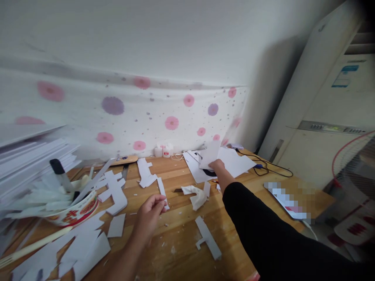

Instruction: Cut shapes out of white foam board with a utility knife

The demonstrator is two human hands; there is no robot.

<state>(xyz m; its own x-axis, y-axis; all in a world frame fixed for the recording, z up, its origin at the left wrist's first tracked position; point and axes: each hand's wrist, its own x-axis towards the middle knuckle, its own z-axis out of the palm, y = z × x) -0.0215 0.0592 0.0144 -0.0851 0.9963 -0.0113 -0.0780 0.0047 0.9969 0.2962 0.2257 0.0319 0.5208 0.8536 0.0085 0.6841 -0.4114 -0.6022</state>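
Observation:
My right hand (217,166) reaches to the back right of the wooden table (175,234), its fingers closed on a white board piece (211,153) that stands tilted above large white sheets (237,164). Part of a black round shape shows under that hand. My left hand (152,208) hovers over the middle of the table, thumb and fingers pressed together beside a narrow white strip (161,188); the strip's near end meets the fingertips. A crumpled white tissue (197,197) and a cut white piece (208,238) lie between and in front of the hands.
At the left, a paper bowl (79,212) holds scraps and a black-capped tool, near stacked white boards (35,160) and offcuts (88,249). A phone (285,201) with a cable lies at the right. Small white bottles (168,150) stand by the wall; a fan (357,175) is far right.

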